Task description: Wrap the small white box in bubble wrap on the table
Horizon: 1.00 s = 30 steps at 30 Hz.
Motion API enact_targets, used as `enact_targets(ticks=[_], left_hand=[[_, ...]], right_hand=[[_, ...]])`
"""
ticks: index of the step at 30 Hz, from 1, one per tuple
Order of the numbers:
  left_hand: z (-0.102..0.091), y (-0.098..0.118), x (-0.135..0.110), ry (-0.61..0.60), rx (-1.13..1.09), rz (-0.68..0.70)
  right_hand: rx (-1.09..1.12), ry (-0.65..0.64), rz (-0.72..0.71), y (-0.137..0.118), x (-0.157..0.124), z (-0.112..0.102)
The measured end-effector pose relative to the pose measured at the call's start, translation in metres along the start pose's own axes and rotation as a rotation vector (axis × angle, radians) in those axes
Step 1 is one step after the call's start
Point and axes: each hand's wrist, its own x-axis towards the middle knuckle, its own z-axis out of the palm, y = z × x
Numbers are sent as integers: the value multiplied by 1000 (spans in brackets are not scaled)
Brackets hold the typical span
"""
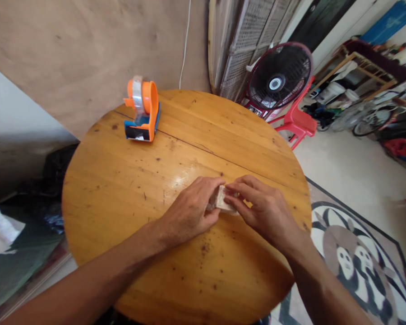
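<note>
A small whitish box-like block (222, 201) is between my two hands, low over the front half of the round wooden table (128, 189). My left hand (195, 205) grips its left side, thumb below and fingers above. On the right side, the thumb and fingers of my right hand (257, 198) are pinched against its edge. My fingers hide part of the block, so its exact kind cannot be made out.
An orange and blue tape dispenser (152, 110) with a clear tape roll stands at the table's back left. Beyond the right edge are a fan (275, 83) and a red plastic chair (296, 121). A panda-patterned mat (353, 262) covers the floor at the right.
</note>
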Motion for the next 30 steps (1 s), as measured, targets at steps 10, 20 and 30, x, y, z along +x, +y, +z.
enact_targets(ticks=[10, 20, 30], left_hand=[[-1, 2, 1, 1, 5, -1], [-2, 2, 1, -6, 4, 0], [-2, 2, 2, -19, 7, -13]], right_hand=[[-228, 63, -97, -1, 7, 11], [85, -29, -85, 10, 7, -1], [-133, 94, -157, 9, 8, 13]])
